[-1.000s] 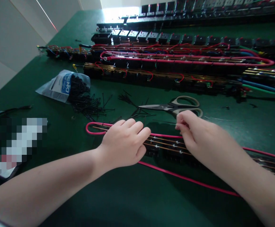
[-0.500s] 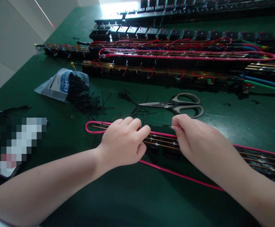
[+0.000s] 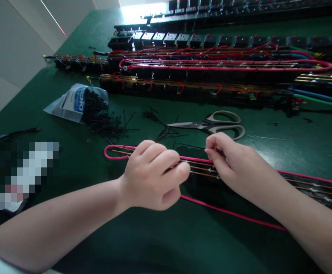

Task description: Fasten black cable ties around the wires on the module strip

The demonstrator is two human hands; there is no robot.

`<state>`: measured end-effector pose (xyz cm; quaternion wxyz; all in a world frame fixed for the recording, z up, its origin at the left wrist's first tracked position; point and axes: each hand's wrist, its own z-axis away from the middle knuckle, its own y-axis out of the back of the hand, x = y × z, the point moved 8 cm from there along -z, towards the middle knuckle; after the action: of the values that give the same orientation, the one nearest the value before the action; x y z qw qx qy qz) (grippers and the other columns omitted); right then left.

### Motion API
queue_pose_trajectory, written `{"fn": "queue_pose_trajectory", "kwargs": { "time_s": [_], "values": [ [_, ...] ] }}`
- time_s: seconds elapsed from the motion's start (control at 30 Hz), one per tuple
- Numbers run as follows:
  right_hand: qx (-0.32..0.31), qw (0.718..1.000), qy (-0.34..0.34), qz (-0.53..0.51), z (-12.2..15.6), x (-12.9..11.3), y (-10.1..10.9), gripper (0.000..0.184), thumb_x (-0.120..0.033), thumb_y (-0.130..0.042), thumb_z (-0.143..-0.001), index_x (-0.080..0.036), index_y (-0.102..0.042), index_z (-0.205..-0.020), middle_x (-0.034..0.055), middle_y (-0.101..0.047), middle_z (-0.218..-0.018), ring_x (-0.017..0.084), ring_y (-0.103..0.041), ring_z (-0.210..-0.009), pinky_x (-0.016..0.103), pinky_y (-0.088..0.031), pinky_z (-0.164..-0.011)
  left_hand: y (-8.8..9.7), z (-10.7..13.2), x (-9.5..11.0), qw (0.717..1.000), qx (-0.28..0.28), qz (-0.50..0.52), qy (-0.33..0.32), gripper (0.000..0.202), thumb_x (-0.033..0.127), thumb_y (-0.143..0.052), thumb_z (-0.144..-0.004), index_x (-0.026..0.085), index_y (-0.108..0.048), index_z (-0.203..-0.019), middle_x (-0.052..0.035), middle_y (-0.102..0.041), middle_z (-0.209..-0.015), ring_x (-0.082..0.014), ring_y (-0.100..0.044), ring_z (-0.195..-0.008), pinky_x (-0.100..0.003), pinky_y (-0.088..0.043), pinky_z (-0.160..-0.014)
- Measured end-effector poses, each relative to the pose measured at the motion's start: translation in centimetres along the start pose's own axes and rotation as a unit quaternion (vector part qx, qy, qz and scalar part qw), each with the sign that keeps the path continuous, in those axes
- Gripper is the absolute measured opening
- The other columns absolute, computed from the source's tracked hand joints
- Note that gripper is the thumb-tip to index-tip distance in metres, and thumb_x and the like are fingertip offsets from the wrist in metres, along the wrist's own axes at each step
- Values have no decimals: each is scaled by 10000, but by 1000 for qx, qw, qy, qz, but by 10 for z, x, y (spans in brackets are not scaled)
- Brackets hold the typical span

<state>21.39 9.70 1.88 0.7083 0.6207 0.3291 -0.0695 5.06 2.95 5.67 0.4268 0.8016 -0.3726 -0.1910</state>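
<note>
Green table [image 3: 131,239], right fingers [image 3: 216,140] pinching black tie [image 3: 190,145], left fingers [image 3: 180,173] (tips hidden), grip unclear

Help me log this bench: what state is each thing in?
Scissors: lying flat, blades apparently closed
Bag: open, ties spilling out
Red cable: looped at its left end
Left hand: fingers curled, over the strip
Right hand: pinching a black tie

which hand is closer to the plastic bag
Left. The left hand is to the right of the plastic bag, nearer the camera; the right hand is much farther right.
</note>
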Motion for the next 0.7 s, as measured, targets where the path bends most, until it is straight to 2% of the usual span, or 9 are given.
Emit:
{"fn": "queue_pose_trajectory", "kwargs": {
  "time_s": [0.1, 0.2, 0.33, 0.47, 0.53, 0.7],
  "values": [
    [1, 1000, 8, -13, -2, 0, 0, 81, -250, -476, -971, -262, -492, -893, -9, -585, -669, 168, -524, -538, 292, -354, -512, 2, 2, 14, 995, -5, 50, -87, 176, 214, -552, -951, 243, -688, -844, 9, -618, -722, -169, -520, -677, -346, -417, -641],
    [-8, 1000, 9, -28, -3, 1, -2, 90, -267, -477, -974, -265, -487, -885, -22, -564, -651, 164, -500, -525, 293, -345, -511, -2, 3, 18, 992, -24, 50, -112, 230, 247, -554, -996, 232, -684, -807, 24, -656, -714, -147, -556, -652, -339, -430, -621],
    [-14, 998, 6, -55, -3, 2, -1, 84, -275, -489, -977, -266, -485, -894, -25, -564, -659, 162, -490, -540, 290, -349, -518, -2, 0, 16, 994, -7, 14, -108, 204, 335, -616, -1042, 220, -703, -898, 19, -763, -868, -152, -660, -773, -330, -496, -701],
    [-12, 995, 16, -99, -2, -1, 2, 86, -281, -490, -984, -262, -494, -900, -18, -574, -694, 159, -499, -574, 284, -371, -540, -13, -4, 4, 997, -52, -10, -56, 239, 403, -645, -1053, 176, -695, -1107, -36, -783, -1063, -190, -685, -926, -344, -504, -769],
    [-15, 993, 16, -117, -2, -2, 3, 89, -291, -496, -987, -261, -509, -904, -15, -577, -703, 160, -504, -581, 282, -374, -535, -18, -4, -1, 997, -73, -14, -30, 269, 424, -618, -1069, 175, -683, -1149, -54, -777, -1094, -201, -681, -942, -346, -492, -760],
    [-6, 988, 30, -151, -2, -6, 6, 80, -274, -538, -974, -257, -542, -895, -3, -593, -726, 166, -526, -606, 290, -389, -537, -18, -4, -2, 998, -57, -3, -28, 285, 428, -624, -1063, 161, -677, -1149, -60, -772, -1084, -208, -686, -924, -352, -486, -747]
  ]
}}
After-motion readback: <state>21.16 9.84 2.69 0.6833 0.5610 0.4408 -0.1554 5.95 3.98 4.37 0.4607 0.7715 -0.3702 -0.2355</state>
